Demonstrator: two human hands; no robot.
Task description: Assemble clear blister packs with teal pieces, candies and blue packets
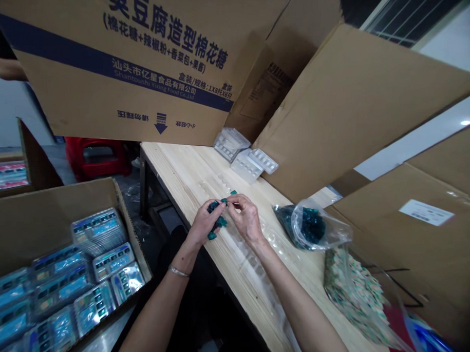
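Bare forearms (300, 306) slant toward grained wood (181, 166), left hand (203, 221) cupping glossy teal chunks (220, 222), right hand (247, 217) narrowly pinched.

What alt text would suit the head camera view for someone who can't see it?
A person's left hand holds dark teal pieces, the right hand close beside them, above a wooden table. To the right are a clear bag of similar-looking pieces and a bag of small patterned items; an open carton of packs stands at lower left.
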